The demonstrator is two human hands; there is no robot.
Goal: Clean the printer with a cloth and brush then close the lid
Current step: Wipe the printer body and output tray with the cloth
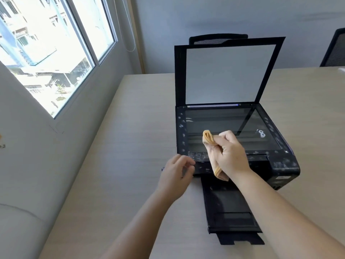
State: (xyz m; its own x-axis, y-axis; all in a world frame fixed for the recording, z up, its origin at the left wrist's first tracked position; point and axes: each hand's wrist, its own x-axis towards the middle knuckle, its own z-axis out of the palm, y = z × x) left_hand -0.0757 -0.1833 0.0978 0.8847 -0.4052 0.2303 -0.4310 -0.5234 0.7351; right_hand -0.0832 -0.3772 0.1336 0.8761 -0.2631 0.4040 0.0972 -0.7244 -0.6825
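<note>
while lid stands open | right hand grip pinches cloth over glass | left hand grip loosely open

No text is readable here. The printer carries small white symbols along its control strip and a pale label at its right front corner. Both are too blurred to read.

Single head view, looking forward-down, close over printer
</note>
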